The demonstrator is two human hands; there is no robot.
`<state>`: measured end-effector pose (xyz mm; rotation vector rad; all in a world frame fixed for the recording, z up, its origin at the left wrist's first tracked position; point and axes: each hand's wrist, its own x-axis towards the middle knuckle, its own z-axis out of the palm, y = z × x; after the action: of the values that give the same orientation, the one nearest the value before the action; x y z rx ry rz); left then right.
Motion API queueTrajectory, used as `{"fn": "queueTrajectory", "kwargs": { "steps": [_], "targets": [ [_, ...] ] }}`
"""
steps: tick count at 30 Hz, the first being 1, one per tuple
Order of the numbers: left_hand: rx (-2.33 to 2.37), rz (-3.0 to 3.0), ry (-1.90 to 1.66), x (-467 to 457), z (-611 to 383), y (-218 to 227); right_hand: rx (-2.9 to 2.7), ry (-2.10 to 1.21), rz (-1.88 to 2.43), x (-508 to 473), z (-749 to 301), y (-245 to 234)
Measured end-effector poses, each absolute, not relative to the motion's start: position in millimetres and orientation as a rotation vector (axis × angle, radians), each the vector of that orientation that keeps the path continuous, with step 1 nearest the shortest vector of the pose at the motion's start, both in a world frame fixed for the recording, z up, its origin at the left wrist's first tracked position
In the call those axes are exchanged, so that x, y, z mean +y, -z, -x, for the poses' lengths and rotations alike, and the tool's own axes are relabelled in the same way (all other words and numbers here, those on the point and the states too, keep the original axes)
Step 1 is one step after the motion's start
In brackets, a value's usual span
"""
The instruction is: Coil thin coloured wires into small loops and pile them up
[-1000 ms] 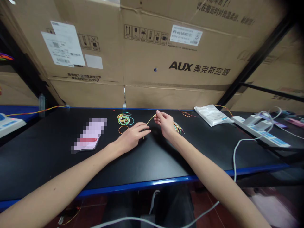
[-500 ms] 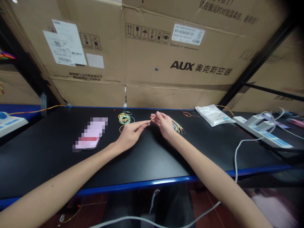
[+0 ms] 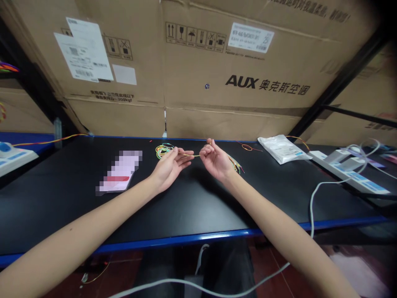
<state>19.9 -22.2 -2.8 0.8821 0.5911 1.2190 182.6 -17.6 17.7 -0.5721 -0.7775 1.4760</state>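
My left hand point(image 3: 169, 166) and my right hand point(image 3: 214, 160) are raised a little above the black table point(image 3: 192, 203), palms turned up. Between them stretches a thin yellow wire point(image 3: 191, 155), with the fingers of each hand pinched on one end. A pile of coiled coloured wires point(image 3: 162, 150) lies just beyond my left hand. A bundle of straight coloured wires point(image 3: 235, 164) lies right of my right wrist.
A blurred pink-white flat object point(image 3: 120, 173) lies left. An orange wire loop point(image 3: 247, 147), a white plastic bag point(image 3: 282, 149) and a white power strip point(image 3: 353, 177) with a white cable point(image 3: 313, 207) sit right. Large cardboard boxes point(image 3: 198, 66) wall off the back.
Both hands lifted from the tabletop and turned palms up. The yellow wire, earlier bent and hanging, is now held out straight between them.
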Motion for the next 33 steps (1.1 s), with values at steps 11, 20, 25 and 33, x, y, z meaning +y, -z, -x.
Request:
{"fn": "queueTrajectory", "kwargs": {
  "steps": [11, 20, 25, 33],
  "targets": [
    [0.545, -0.905, -1.248, -22.9, -22.3, 1.8, -0.828, -1.543, 0.604, -11.4, -183.4, -6.4],
    [0.762, -0.964, -1.226, -21.2, -21.6, 8.5, -0.852, -1.501, 0.622, -7.8, -182.8, 0.3],
    [0.783, -0.957, -1.168, -22.4, -22.7, 9.4, -0.839, -1.55, 0.632, -13.1, -176.9, 2.6],
    [0.6, -0.866, -1.189, -24.2, -22.1, 0.2, -0.866, -1.572, 0.645, -13.7, -189.9, -15.4]
  ]
}}
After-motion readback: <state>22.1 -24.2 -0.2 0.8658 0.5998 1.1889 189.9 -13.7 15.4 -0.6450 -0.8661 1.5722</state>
